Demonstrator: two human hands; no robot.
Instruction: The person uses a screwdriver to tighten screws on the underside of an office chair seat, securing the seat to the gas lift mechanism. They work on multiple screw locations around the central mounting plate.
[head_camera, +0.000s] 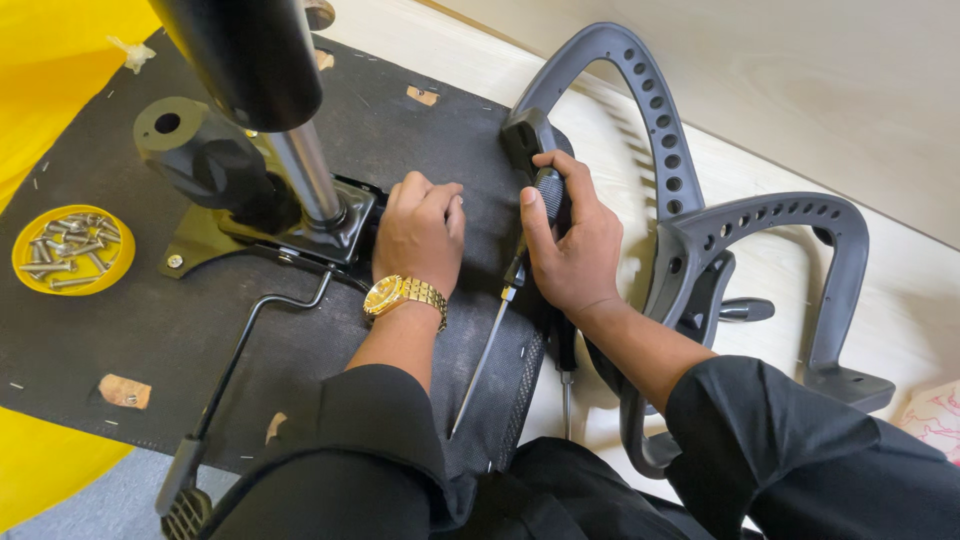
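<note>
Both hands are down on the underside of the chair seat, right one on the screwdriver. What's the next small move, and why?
Probably swing the screwdriver round so its tip meets the mechanism plate. The right hand grips its handle, yet the shaft points back toward the person, away from the plate. The left hand is fisted beside the plate's edge; what it pinches is hidden. Loose screws wait in the yellow dish.

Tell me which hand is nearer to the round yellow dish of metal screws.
Left. The left hand rests fisted on the black seat underside, right of the round yellow dish of metal screws. The right hand grips a screwdriver farther right.
</note>
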